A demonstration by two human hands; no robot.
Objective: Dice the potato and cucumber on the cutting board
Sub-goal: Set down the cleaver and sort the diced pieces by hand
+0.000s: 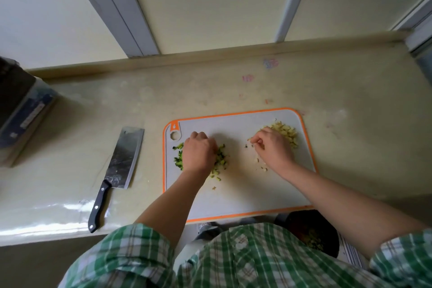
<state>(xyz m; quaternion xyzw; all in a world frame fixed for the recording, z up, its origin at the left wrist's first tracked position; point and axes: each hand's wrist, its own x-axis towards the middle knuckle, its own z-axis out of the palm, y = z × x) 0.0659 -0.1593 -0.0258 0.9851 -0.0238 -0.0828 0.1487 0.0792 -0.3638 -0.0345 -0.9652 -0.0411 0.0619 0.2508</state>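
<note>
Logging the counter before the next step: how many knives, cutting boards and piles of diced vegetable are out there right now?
Knife: 1
Cutting board: 1
Cucumber pile: 1
Potato pile: 1
Total: 4

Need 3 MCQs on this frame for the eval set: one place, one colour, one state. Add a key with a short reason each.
1. Where does the cleaver lie?
A. on the counter, left of the cutting board
B. gripped by its handle
C. across the diced pile

2. What colour is the cutting board's rim?
A. blue
B. black
C. orange

3. What state is the cucumber in?
A. whole
B. diced
C. halved lengthwise

Key:
1 A: the cleaver lies flat on the counter beside the board, with no hand on it.
2 C: an orange band runs round the grey board.
3 B: small green-skinned cubes lie scattered around the left hand.
</note>
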